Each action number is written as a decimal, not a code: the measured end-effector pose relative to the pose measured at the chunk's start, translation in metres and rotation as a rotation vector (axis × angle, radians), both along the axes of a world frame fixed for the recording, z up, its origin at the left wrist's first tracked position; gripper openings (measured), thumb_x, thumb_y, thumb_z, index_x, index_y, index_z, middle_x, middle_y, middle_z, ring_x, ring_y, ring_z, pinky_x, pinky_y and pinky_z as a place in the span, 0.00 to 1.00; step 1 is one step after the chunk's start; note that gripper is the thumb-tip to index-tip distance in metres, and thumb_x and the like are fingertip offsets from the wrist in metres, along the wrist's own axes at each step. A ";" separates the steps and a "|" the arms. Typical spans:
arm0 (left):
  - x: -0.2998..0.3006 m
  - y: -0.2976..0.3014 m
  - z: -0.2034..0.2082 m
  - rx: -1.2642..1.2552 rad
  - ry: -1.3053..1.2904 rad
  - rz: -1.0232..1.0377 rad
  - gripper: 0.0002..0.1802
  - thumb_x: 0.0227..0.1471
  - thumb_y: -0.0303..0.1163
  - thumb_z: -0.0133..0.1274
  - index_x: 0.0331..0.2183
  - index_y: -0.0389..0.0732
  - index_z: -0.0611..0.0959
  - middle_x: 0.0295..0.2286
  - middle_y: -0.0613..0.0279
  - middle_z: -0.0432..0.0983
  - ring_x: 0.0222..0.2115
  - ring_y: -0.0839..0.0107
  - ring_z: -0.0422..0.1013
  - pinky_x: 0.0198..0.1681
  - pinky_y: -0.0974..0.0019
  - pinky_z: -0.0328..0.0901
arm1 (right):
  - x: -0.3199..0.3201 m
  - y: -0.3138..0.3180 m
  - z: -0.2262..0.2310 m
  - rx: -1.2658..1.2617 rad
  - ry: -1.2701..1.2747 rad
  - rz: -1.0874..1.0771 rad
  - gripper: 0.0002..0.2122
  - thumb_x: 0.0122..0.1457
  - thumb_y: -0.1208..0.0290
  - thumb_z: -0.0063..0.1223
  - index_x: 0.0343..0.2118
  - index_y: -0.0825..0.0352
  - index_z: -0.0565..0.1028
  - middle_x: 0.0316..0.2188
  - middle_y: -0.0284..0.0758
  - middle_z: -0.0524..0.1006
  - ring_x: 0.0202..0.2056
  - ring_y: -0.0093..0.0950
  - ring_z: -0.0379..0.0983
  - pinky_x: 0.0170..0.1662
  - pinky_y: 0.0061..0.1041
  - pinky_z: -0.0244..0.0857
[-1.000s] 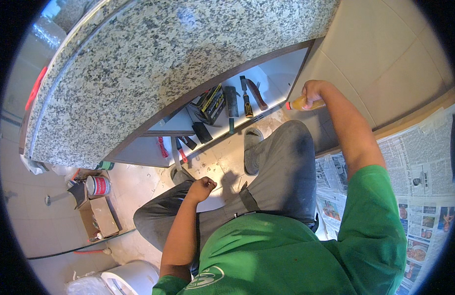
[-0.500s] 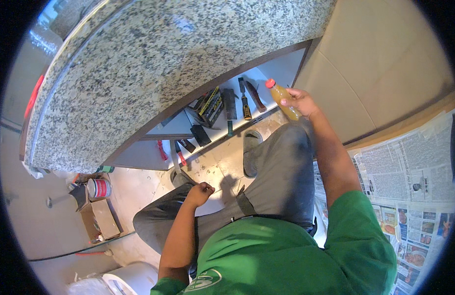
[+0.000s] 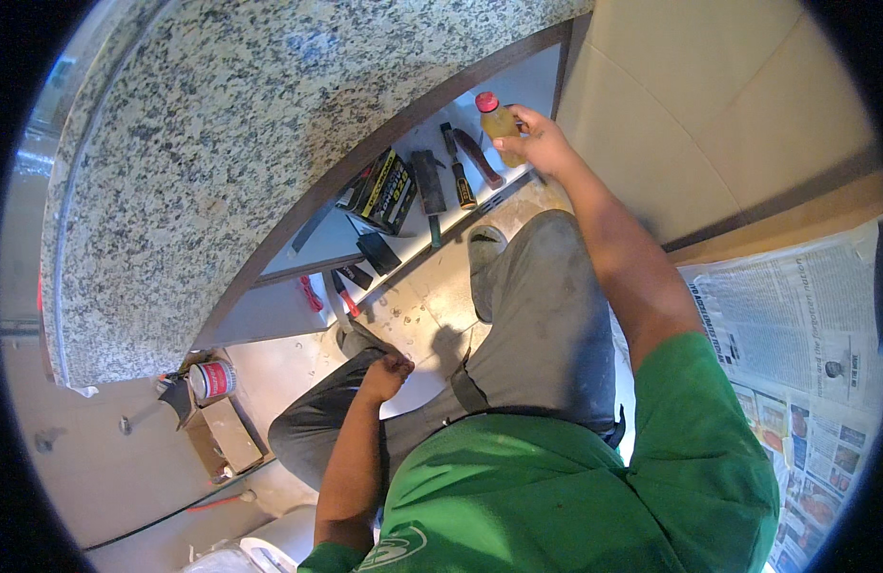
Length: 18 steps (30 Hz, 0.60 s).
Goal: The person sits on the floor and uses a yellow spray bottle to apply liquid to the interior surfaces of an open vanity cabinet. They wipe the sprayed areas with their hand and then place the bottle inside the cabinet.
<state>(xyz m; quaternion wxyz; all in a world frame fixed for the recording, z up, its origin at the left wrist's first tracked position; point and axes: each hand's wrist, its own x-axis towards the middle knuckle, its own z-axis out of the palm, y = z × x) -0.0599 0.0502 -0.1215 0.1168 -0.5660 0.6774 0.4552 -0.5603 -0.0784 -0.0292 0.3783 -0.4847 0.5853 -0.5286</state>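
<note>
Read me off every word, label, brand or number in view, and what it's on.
I can't copy wording, only place it:
Black-and-yellow box: large print, legible.
Newspaper sheets: some headline print legible; most body text too small.
White-and-red can: label too small and blurred.
Green shirt: white emblem, no clear wording.
Yellow-and-black tool handle: marking too small.
Bottle in the right hand: no print I can make out.
</note>
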 end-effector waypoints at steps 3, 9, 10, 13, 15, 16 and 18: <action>-0.001 -0.001 -0.006 -0.009 0.008 0.009 0.21 0.57 0.47 0.56 0.38 0.36 0.84 0.26 0.52 0.80 0.29 0.59 0.78 0.37 0.59 0.70 | -0.004 -0.007 0.001 0.038 -0.025 0.024 0.22 0.53 0.72 0.67 0.51 0.66 0.73 0.41 0.34 0.79 0.42 0.23 0.74 0.47 0.25 0.68; -0.015 -0.004 0.007 -0.016 -0.033 -0.028 0.21 0.58 0.47 0.55 0.37 0.36 0.84 0.25 0.51 0.80 0.28 0.60 0.77 0.37 0.59 0.70 | -0.013 -0.014 -0.010 -0.055 -0.036 0.018 0.22 0.53 0.73 0.67 0.51 0.67 0.73 0.41 0.34 0.79 0.43 0.23 0.74 0.48 0.25 0.69; -0.010 -0.003 0.004 -0.002 -0.024 -0.018 0.21 0.58 0.46 0.55 0.37 0.36 0.84 0.26 0.51 0.80 0.28 0.60 0.77 0.37 0.59 0.70 | -0.010 -0.017 -0.008 -0.053 -0.026 0.020 0.22 0.53 0.73 0.67 0.51 0.67 0.73 0.42 0.34 0.79 0.43 0.23 0.74 0.48 0.25 0.69; 0.001 -0.002 -0.009 0.006 0.002 -0.008 0.21 0.57 0.46 0.55 0.36 0.36 0.84 0.26 0.50 0.80 0.29 0.60 0.77 0.37 0.59 0.70 | -0.004 -0.023 -0.004 -0.053 -0.053 0.017 0.23 0.53 0.73 0.67 0.52 0.67 0.73 0.43 0.34 0.79 0.44 0.23 0.74 0.49 0.26 0.69; -0.002 -0.001 -0.007 -0.034 0.015 -0.025 0.21 0.57 0.46 0.55 0.36 0.36 0.84 0.26 0.51 0.80 0.29 0.59 0.77 0.38 0.59 0.70 | -0.004 -0.024 -0.004 -0.061 -0.058 0.007 0.24 0.52 0.72 0.67 0.53 0.67 0.73 0.43 0.34 0.79 0.45 0.24 0.74 0.50 0.27 0.69; -0.002 -0.001 -0.007 -0.028 0.018 -0.022 0.21 0.57 0.46 0.55 0.36 0.36 0.84 0.26 0.51 0.80 0.29 0.60 0.78 0.37 0.59 0.70 | -0.004 -0.026 -0.004 -0.070 -0.046 0.003 0.24 0.52 0.72 0.67 0.53 0.67 0.73 0.43 0.34 0.79 0.45 0.24 0.74 0.50 0.27 0.69; -0.002 -0.001 -0.007 -0.017 0.023 -0.015 0.21 0.57 0.46 0.55 0.36 0.36 0.84 0.26 0.51 0.80 0.29 0.61 0.78 0.37 0.59 0.70 | -0.005 -0.029 -0.005 -0.079 -0.044 0.000 0.25 0.52 0.73 0.68 0.54 0.66 0.73 0.43 0.34 0.79 0.45 0.25 0.75 0.50 0.27 0.69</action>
